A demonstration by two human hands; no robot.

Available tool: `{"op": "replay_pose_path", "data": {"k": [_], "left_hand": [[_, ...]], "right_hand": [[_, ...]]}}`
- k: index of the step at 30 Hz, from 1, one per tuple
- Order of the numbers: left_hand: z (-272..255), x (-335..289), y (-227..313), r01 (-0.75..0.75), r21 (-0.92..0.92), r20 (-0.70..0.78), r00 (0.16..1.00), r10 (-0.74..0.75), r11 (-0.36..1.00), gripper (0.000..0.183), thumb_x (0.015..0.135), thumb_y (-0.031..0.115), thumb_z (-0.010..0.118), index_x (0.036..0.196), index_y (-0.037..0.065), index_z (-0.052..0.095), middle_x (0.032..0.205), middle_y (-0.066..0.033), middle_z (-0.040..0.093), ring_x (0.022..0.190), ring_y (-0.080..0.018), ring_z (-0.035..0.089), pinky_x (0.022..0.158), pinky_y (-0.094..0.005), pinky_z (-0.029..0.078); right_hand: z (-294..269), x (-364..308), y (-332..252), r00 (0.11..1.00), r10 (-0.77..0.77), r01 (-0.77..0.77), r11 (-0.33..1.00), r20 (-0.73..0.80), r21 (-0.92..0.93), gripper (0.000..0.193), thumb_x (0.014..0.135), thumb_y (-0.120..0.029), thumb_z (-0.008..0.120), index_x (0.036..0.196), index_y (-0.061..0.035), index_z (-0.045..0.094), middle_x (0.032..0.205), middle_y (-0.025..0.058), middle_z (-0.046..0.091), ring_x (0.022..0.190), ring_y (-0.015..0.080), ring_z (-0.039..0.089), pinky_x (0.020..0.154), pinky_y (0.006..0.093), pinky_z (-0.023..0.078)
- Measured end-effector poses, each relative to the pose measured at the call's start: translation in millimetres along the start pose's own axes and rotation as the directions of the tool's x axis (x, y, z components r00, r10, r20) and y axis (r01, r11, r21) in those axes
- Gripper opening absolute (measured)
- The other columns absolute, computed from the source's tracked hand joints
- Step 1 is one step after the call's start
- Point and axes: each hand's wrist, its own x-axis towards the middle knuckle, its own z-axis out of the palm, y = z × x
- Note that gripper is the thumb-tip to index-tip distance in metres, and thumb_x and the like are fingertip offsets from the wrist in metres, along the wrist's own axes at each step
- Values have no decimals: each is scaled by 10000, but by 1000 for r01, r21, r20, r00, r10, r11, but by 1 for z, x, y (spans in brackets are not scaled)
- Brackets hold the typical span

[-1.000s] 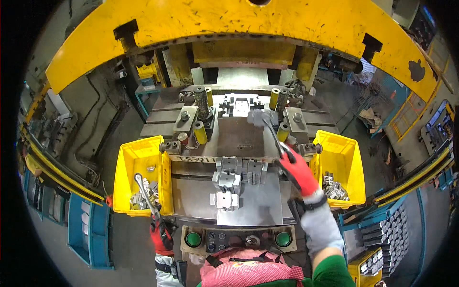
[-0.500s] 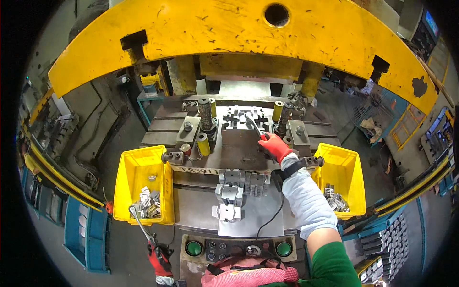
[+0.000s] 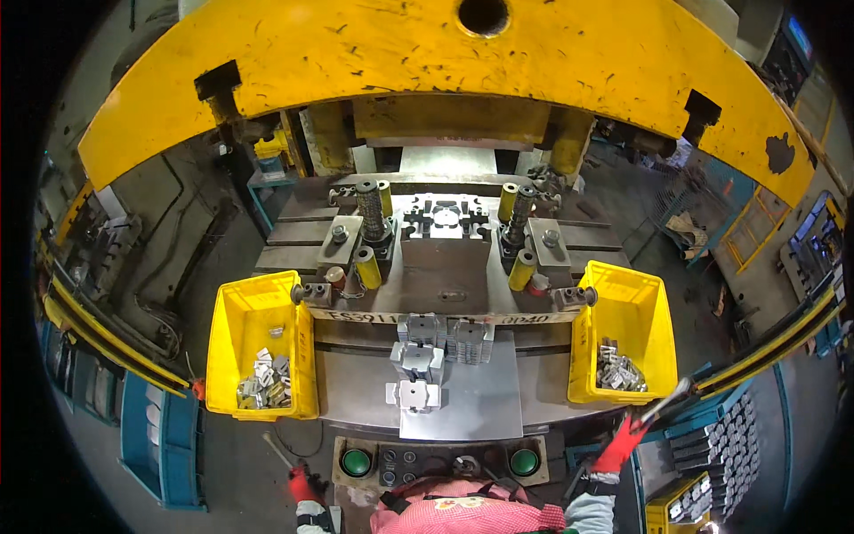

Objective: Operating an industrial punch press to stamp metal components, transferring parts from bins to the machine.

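My left hand [image 3: 305, 487], in a red glove, is low at the left of the control box. It is closed round a slim rod-like metal tool [image 3: 277, 449], blurred, below the left yellow bin. Below the right yellow bin, my red-gloved right hand [image 3: 621, 445] is closed round another long metal tool [image 3: 665, 401] with a rounded tip. The exact kind of both tools is unclear. In the press, a flat metal piece [image 3: 447, 216] lies on the lower die [image 3: 445, 278]. Stacked metal blanks [image 3: 418, 360] stand on a grey sheet [image 3: 485, 400] in front of it.
Yellow bins with small metal parts flank the press: the left bin [image 3: 220, 343] and the right bin [image 3: 663, 329]. A control box with two green buttons [image 3: 357, 462] sits nearest me. The yellow press ram [image 3: 356, 53] spans overhead. Guide posts [image 3: 369, 212] rise beside the die.
My right hand has drawn back from the die to the lower right, bringing its tool along. My left hand's tool has dropped from the left bin's front edge. The view has shifted slightly.
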Motion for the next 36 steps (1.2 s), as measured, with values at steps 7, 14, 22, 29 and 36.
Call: {"op": "replay_pose_path", "data": {"k": [7,14,22,29,36], "left_hand": [[26,79,-89,77,499,286,925,-248,863,609,587,407,684,1062,131,420,958,-149,514,860,-305,508,636,-454,433],[47,75,-92,-330,767,243,943,227,550,680,583,265,719,1058,-23,327,992,-183,487,887,-313,488,763,-381,400],[51,56,-86,-310,817,196,942,272,486,700,609,225,691,1142,-9,302,1127,-234,435,1028,-356,429,829,-393,359],[71,18,-63,-303,838,190,941,279,454,783,541,225,733,1148,-18,302,1140,-214,439,1033,-328,439,841,-367,362],[38,88,-99,-393,841,223,878,424,371,696,609,229,658,1148,-27,300,1098,-239,459,989,-368,461,787,-383,394]], "right_hand": [[-36,-38,212,716,489,-459,868,499,-191,657,654,-126,678,1184,3,312,1058,132,472,947,227,448,791,340,402],[4,-71,226,732,422,71,734,534,-676,740,527,-317,748,1076,40,403,1085,231,483,1035,305,465,820,353,406],[6,-75,219,765,393,85,723,510,-686,770,515,-301,752,1087,26,355,1060,223,504,1005,339,477,814,373,411],[6,-75,225,774,409,91,684,484,-724,712,529,-282,744,1055,20,371,1041,227,510,996,339,484,802,376,413],[10,-74,233,725,407,115,724,556,-680,778,531,-315,740,1107,32,350,1068,235,491,1011,335,474,820,367,405]]}}
